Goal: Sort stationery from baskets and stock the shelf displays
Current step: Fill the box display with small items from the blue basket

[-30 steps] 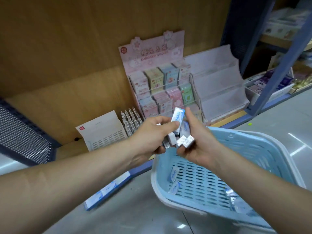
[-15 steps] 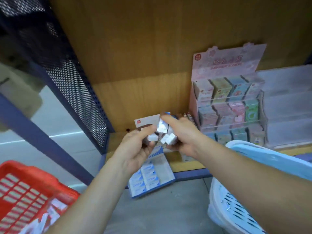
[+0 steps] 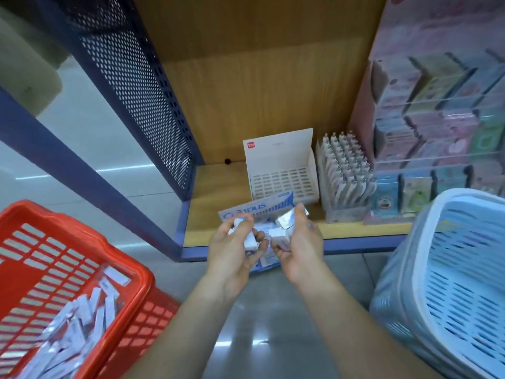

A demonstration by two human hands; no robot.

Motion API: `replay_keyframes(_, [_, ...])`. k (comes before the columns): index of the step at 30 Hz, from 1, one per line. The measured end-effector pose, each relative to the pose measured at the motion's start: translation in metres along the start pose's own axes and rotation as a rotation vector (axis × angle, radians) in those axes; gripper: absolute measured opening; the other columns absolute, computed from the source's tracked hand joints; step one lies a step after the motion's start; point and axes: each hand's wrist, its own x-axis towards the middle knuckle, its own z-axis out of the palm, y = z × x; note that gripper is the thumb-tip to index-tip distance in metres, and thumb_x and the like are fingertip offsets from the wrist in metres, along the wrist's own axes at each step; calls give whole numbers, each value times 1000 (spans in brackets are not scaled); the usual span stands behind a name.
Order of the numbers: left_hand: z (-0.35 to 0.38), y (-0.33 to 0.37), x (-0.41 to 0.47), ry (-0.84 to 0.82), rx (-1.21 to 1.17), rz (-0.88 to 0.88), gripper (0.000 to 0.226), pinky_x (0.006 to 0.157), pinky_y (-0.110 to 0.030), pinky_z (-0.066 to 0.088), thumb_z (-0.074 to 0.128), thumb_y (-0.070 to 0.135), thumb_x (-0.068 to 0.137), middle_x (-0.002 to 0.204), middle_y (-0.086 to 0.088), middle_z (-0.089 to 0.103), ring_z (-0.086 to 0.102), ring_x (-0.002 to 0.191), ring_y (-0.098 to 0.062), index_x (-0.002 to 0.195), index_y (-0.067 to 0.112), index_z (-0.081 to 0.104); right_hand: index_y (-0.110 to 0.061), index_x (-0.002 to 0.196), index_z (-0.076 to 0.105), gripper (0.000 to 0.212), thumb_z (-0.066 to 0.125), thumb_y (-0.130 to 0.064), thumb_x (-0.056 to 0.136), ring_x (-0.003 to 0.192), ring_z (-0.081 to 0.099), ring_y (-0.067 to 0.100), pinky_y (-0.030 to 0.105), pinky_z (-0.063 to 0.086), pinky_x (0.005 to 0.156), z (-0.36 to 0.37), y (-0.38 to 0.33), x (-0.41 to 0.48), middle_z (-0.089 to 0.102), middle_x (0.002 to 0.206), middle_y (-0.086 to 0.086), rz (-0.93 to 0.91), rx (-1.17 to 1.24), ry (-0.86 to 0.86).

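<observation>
Red basket (image 3: 76,231): sitting at 8 o'clock, holding many packets, so I am judging plenty left.
Left hand (image 3: 232,253): gripping small boxes (image 3: 250,242).
Display box (image 3: 255,213): lying at 12 o'clock on the shelf edge, awaiting them.
Right hand (image 3: 297,247): clutching more boxes.
Blue basket (image 3: 422,228): sitting at 3 o'clock, contents unclear.

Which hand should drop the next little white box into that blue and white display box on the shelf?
Probably left: the left hand grips a small white box above the display box, while the right hand is full, cradling a cluster of boxes.
</observation>
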Motion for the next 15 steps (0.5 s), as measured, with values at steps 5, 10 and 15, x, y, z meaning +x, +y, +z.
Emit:
replay_keyframes(5, [-11, 2, 10, -258, 611, 317, 32, 64, -26, 50, 87, 6, 67, 78, 4, 63, 57, 68, -11, 90, 17, 68, -9, 114, 55, 37, 53, -42, 98, 67, 62, 28, 35, 53, 62, -1, 6, 14, 64, 93, 15, 63, 35, -35])
replay_keyframes(10, [-7, -9, 20, -342, 699, 378, 26, 61, -14, 46, 83, 3, 70, 73, 14, 68, 59, 63, 0, 86, 20, 71, -11, 126, 51, 47, 48, -47, 98, 87, 68, 35, 39, 58, 60, -3, 11, 21, 67, 111, 23, 142, 66, -127])
replay_keyframes(15, [-17, -5, 28, -177, 528, 409, 15, 52, -20, 47, 74, 1, 81, 64, 7, 67, 56, 53, -6, 83, 13, 66, -14, 127, 52, 49, 47, -51, 96, 98, 69, 35, 46, 58, 73, -10, 11, 28, 68, 115, 17, 194, 88, -272])
